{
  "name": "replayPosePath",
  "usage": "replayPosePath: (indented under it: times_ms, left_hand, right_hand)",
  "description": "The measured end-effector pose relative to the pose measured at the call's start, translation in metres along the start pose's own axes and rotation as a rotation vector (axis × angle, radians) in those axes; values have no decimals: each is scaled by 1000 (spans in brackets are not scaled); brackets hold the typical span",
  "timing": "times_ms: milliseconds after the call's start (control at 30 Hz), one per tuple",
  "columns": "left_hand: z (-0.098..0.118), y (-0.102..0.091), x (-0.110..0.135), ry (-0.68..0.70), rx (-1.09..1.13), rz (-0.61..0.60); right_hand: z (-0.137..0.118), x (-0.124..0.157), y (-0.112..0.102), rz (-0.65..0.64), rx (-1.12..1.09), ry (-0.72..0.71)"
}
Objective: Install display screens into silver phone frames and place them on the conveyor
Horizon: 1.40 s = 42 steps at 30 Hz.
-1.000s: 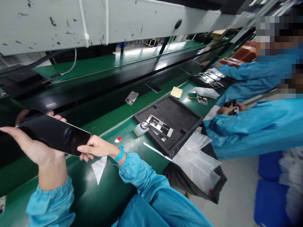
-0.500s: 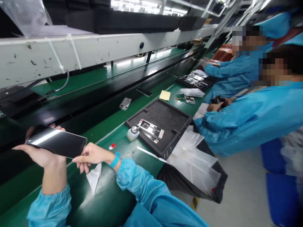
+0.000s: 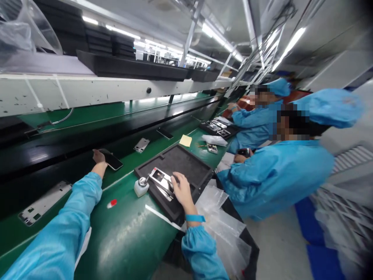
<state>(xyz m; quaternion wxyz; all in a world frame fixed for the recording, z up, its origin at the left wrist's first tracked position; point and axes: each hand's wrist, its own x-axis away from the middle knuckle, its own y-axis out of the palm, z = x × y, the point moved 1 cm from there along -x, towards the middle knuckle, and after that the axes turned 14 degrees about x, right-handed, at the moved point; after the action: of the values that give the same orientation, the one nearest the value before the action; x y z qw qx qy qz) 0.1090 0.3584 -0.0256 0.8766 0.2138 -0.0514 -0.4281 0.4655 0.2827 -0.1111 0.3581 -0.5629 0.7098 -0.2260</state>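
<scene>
My left hand (image 3: pixel 99 156) grips one end of a dark-screened smartphone (image 3: pixel 113 160), low over the black conveyor belt at the left. My right hand (image 3: pixel 183 189) is over the black foam tray (image 3: pixel 198 165), with fingers apart at the near right end of a white-edged phone part (image 3: pixel 159 175). Its fingers cover that end, so firm contact cannot be made out. Beside this part lie thin metal tools resembling tweezers (image 3: pixel 161 189). A small white bottle with a metal top (image 3: pixel 141 187) stands against the tray's left side.
On the belt side lie phone frames (image 3: pixel 46 202) and another dark phone (image 3: pixel 164 133). A red cap (image 3: pixel 112 203), a white strip (image 3: pixel 161 216) and a yellow paper (image 3: pixel 185 140) rest on the green bench. Clear plastic bags (image 3: pixel 224 229) hang at its edge. Two co-workers (image 3: pixel 279 175) sit right.
My left hand has carried the smartphone forward and lowered it toward the belt. My right hand has let go of the smartphone and moved right, over the tray. The view has tilted up.
</scene>
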Motion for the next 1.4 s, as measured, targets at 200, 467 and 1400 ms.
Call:
replayPosePath:
  times_ms: [200,467,1400]
  left_hand:
    - [-46,31,-40,48,-281,90]
    - [-143,117,-33,1,-710,-276]
    - [76,-120,121,-381,382,-277]
  right_hand:
    - [33,7,28,-53,191,11]
    - [43,8,31,-103,417,-74]
    - [-74,19,-28,-37,-304,-48]
